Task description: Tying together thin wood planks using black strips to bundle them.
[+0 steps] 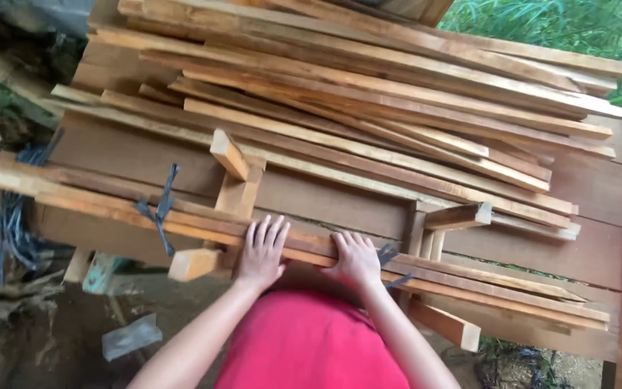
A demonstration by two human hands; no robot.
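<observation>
Since both hands sit on the same bundle, start there: the left hand (262,252) lies flat with fingers spread on the near strapped bundle of wooden slats (181,216), and the right hand (356,258) presses down beside it, fingers loosely together, neither one gripping anything. That bundle's long axis runs from left to right across the view, dropping slightly toward the right end, and it sits at the closest edge of the stack, right against the red shirt (311,346). A dark plastic strap (161,209) ties it on the left, another strap (390,261) sits just by the right hand. Short wooden blocks (194,264) poke out toward the person below the bundle, another block (446,325) sticks out on the right. Behind the hands an upright block (233,173) stands in the way, then a wide dark board (325,194). Farther back, loose slats (368,94) pile up crisscross. Open room is only on the near side; green foliage (541,21) shows past the far right edge.
</observation>
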